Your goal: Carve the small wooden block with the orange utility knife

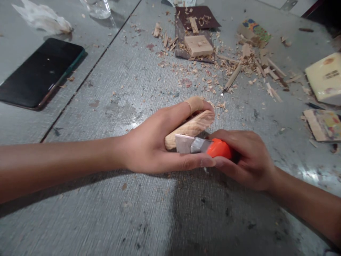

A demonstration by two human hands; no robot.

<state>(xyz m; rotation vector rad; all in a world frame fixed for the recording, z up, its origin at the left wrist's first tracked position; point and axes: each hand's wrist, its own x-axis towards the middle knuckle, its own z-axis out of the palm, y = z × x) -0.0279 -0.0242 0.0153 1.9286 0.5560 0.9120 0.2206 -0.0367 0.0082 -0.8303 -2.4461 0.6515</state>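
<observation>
My left hand (151,142) is wrapped round a carved wooden piece (190,128), its thumb stretched along the near side and a bandage (195,104) on one finger. In my right hand (247,156) is a utility knife (220,148) with an orange handle. The knife's metal blade (183,143) points left and lies against the near side of the wood, between it and my left thumb. The tip of my left thumb meets my right thumb beside the orange handle.
A phone (42,73) lies at the left. Behind my hands are a wood block (198,46) on brown sandpaper (183,17), shavings (246,51) and a thin carving tool (231,79). A yellow packet (326,78) sits right; a glass (98,9) stands far back.
</observation>
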